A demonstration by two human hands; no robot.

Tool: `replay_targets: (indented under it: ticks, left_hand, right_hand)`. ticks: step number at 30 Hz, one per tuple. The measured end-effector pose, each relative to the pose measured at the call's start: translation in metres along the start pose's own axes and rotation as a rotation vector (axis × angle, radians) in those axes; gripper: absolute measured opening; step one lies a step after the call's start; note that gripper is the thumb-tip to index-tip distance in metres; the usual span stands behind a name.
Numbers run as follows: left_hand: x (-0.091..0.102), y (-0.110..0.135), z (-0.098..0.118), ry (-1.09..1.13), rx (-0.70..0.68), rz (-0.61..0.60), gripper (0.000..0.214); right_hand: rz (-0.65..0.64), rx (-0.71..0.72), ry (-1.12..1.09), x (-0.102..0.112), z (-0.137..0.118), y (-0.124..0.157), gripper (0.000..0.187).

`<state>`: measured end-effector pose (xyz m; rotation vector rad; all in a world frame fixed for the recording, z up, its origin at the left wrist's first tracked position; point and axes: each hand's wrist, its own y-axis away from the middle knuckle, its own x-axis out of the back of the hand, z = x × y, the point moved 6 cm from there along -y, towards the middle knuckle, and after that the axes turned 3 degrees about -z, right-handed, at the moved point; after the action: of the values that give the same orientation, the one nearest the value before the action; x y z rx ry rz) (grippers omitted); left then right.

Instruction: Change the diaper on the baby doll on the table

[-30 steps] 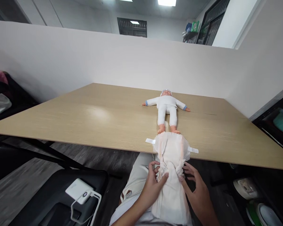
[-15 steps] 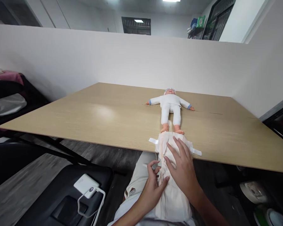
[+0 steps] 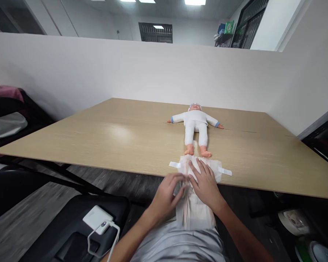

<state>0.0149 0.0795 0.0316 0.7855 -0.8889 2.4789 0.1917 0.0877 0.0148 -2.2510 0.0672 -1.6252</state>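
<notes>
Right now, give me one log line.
left hand: pinching diaper | right hand: flat on diaper | doll: on table, untouched

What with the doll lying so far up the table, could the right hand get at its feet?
Probably yes: the right hand lies on the diaper just short of the doll's feet, with nothing in between.
</notes>
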Motion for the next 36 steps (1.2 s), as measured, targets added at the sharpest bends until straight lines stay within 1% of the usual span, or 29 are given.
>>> replay_targets:
  ticks: [1, 2, 3, 4, 6, 7, 9, 10, 11, 13, 15, 16, 18, 21, 23, 26, 29, 32, 34, 36]
  left_hand:
    - [0.013, -0.019, -0.007, -0.093, -0.059, 0.032, 0.025]
    - [0.022, -0.04, -0.016, -0.186, -0.093, 0.04, 0.026]
    - [0.029, -0.063, -0.025, -0.28, -0.106, 0.023, 0.028]
    - [0.034, -0.087, -0.036, -0.367, -0.108, -0.009, 0.035]
    - [0.036, -0.133, -0.053, -0.505, -0.114, -0.117, 0.058]
    - [0.034, -0.154, -0.06, -0.567, -0.124, -0.184, 0.072]
    - [0.024, -0.186, -0.067, -0.657, -0.195, -0.317, 0.095]
    - [0.016, -0.196, -0.067, -0.688, -0.256, -0.384, 0.102]
    - [0.008, -0.202, -0.066, -0.708, -0.329, -0.451, 0.106]
    - [-0.01, -0.206, -0.061, -0.724, -0.484, -0.574, 0.111]
    - [-0.022, -0.205, -0.058, -0.723, -0.589, -0.634, 0.107]
    - [-0.026, -0.206, -0.058, -0.718, -0.616, -0.633, 0.099]
    - [-0.03, -0.209, -0.058, -0.689, -0.657, -0.62, 0.076]
    - [-0.033, -0.215, -0.057, -0.572, -0.748, -0.638, 0.042]
    - [-0.031, -0.222, -0.055, -0.466, -0.792, -0.631, 0.029]
    - [-0.022, -0.236, -0.048, -0.322, -0.806, -0.594, 0.026]
    - [-0.002, -0.257, -0.037, -0.136, -0.752, -0.53, 0.03]
    - [0.025, -0.287, -0.027, 0.045, -0.62, -0.435, 0.031]
    - [0.041, -0.306, -0.025, 0.107, -0.509, -0.376, 0.039]
    - [0.053, -0.321, -0.024, 0.165, -0.428, -0.328, 0.047]
  right_hand:
    - [-0.007, 0.001, 0.006, 0.001, -0.001, -0.001, 0.055]
    - [-0.014, 0.003, 0.011, 0.001, -0.001, -0.001, 0.055]
    - [-0.022, 0.006, 0.013, 0.002, -0.001, -0.002, 0.055]
    - [-0.032, 0.011, 0.013, 0.002, -0.001, -0.004, 0.055]
    - [-0.057, 0.023, 0.008, 0.001, -0.001, -0.007, 0.056]
    - [-0.07, 0.032, 0.003, 0.001, 0.0, -0.009, 0.057]
    - [-0.085, 0.05, -0.014, 0.002, 0.002, -0.012, 0.059]
    - [-0.088, 0.061, -0.026, 0.003, 0.003, -0.013, 0.06]
    - [-0.089, 0.073, -0.037, 0.005, 0.003, -0.014, 0.061]
    - [-0.092, 0.089, -0.055, 0.007, 0.005, -0.015, 0.064]
    - [-0.104, 0.09, -0.063, 0.009, 0.007, -0.015, 0.069]
    - [-0.114, 0.088, -0.064, 0.009, 0.008, -0.015, 0.071]
    - [-0.141, 0.094, -0.07, 0.007, 0.008, -0.014, 0.073]
    - [-0.172, 0.111, -0.085, 0.004, 0.009, -0.014, 0.075]
    - [-0.188, 0.114, -0.091, 0.002, 0.012, -0.015, 0.074]
    - [-0.238, 0.122, -0.102, 0.001, 0.017, -0.02, 0.073]
    - [-0.302, 0.152, -0.119, 0.002, 0.023, -0.031, 0.07]
    - [-0.353, 0.178, -0.124, -0.001, 0.031, -0.048, 0.068]
    - [-0.359, 0.177, -0.117, -0.008, 0.036, -0.064, 0.066]
    - [-0.338, 0.173, -0.108, -0.016, 0.043, -0.086, 0.064]
